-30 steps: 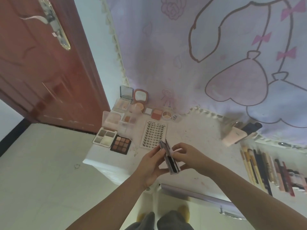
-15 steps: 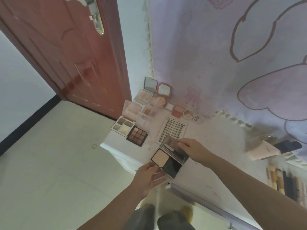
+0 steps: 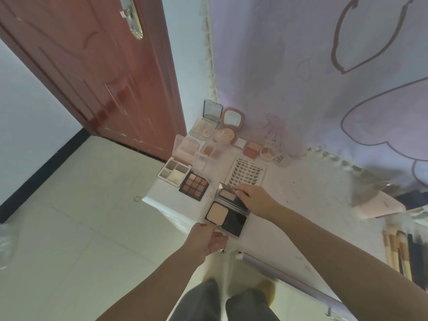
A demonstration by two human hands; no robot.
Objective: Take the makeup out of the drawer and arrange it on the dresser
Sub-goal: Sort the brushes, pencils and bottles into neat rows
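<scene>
since half a second ago i see the compact come lower and lie open near the counter's front edge, just right of the nine-pan palette. my left hand holds its near edge, fingers curled under it; the right hand pinches the raised lid at the far side.

i judge the task far along: a cluster of palettes, blush pans and a lash card is already laid out at the back left, brushes and pencils lie in a row at the right, and a pale tube sits beyond them. this compact is still in hand, and the drawer below stands open; i cannot tell what remains inside.

the compact is a flat, hard, glossy black rectangle with a matte beige powder pan and a mirrored lid. the counter is white and scuffed, backed by a soft lilac cloth.
</scene>
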